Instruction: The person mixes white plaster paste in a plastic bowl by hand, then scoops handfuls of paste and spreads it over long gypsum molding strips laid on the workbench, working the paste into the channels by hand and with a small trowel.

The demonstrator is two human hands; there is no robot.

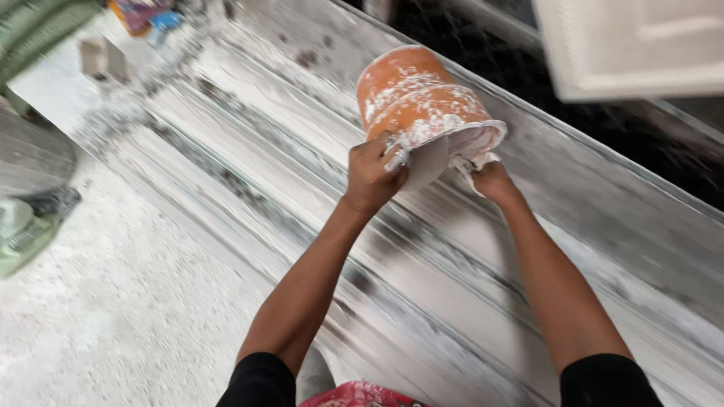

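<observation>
Overhead, both hands, left [373, 177] and right [492, 181], grip closed on the rim of a tipped orange bucket [415, 94], pouring white plaster onto striped slabs [422, 271].

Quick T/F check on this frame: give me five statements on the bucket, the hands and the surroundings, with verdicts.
1. The orange plastic bucket smeared with white material lies tipped on its side. True.
2. Only one hand touches the bucket. False: the left hand and the right hand both grip its rim.
3. The bucket rests over a long white streaked moulded slab. True.
4. The bucket is clean. False: white residue coats its wall and rim.
5. The person's sleeves are white. False: they are black.
</observation>
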